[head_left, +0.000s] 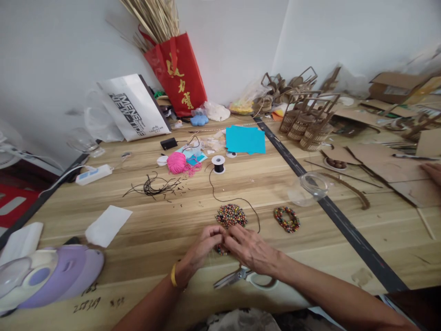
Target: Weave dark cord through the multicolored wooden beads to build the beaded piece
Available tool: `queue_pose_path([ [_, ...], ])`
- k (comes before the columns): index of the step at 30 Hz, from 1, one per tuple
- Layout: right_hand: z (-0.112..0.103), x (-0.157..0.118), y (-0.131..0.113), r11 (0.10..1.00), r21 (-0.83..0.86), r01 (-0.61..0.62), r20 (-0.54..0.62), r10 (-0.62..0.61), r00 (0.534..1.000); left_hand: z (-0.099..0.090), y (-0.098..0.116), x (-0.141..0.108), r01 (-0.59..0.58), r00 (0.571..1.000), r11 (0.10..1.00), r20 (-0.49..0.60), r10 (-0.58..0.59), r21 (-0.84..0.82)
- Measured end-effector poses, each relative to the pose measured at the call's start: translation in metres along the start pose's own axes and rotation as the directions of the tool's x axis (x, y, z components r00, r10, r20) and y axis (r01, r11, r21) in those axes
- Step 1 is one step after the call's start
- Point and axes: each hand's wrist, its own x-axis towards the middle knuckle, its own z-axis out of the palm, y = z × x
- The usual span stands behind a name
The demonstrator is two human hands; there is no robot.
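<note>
My left hand (201,248) and my right hand (255,250) meet at the front middle of the table, both with fingers pinched together. What lies between the fingertips is too small and covered to make out. Multicoloured beads (222,250) show just under my fingers. Directly beyond them is a heap of loose multicoloured beads (231,214). From a spool of black cord (218,166), a strand curves round the heap and down beside my right hand. Scissors (237,276) with pale handles lie below my right hand. A coiled beaded bracelet (287,219) rests to the right.
Pink yarn (177,163), cut black cords (155,185) and blue sheets (245,139) lie farther back. A clear plastic container (312,186) stands right, near small woven baskets (306,128). A purple device (65,273) sits left. Another person's hand (432,173) touches cardboard (389,168) at far right.
</note>
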Motion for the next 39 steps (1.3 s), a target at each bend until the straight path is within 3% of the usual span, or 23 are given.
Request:
queue_pose_path([
  [6, -0.001, -0.002, 0.006, 0.997, 0.037, 0.063, 0.027, -0.064, 0.998, -0.002, 0.006, -0.001, -0.019, 0.994, 1.0, 0.106, 0.02, -0.016],
  [11, 0.001, -0.002, 0.011, 0.992, 0.129, 0.0, 0.003, 0.0, 1.0, -0.004, 0.003, 0.001, -0.062, 0.982, 0.998, 0.178, 0.059, 0.01],
  [15, 0.002, -0.002, 0.013, 0.934, 0.34, -0.11, 0.001, 0.116, 0.993, -0.005, 0.002, 0.0, -0.1, 0.971, 0.994, 0.221, 0.09, 0.035],
  [21, 0.001, 0.001, 0.012, 0.815, 0.509, -0.278, 0.055, 0.292, 0.955, -0.005, 0.005, -0.002, -0.14, 0.97, 0.989, 0.209, 0.126, 0.056],
  [30, -0.013, 0.006, 0.007, 0.68, 0.632, -0.371, 0.157, 0.357, 0.921, -0.002, -0.002, 0.001, -0.152, 0.979, 0.986, 0.148, 0.141, 0.07],
  [34, -0.008, 0.005, 0.008, 0.695, 0.632, -0.342, 0.124, 0.344, 0.931, -0.001, 0.0, -0.001, -0.156, 0.976, 0.987, 0.161, 0.146, 0.05],
  [39, -0.001, 0.003, 0.007, 0.812, 0.528, -0.251, 0.047, 0.267, 0.963, -0.001, -0.001, -0.001, -0.133, 0.976, 0.99, 0.177, 0.123, 0.04],
])
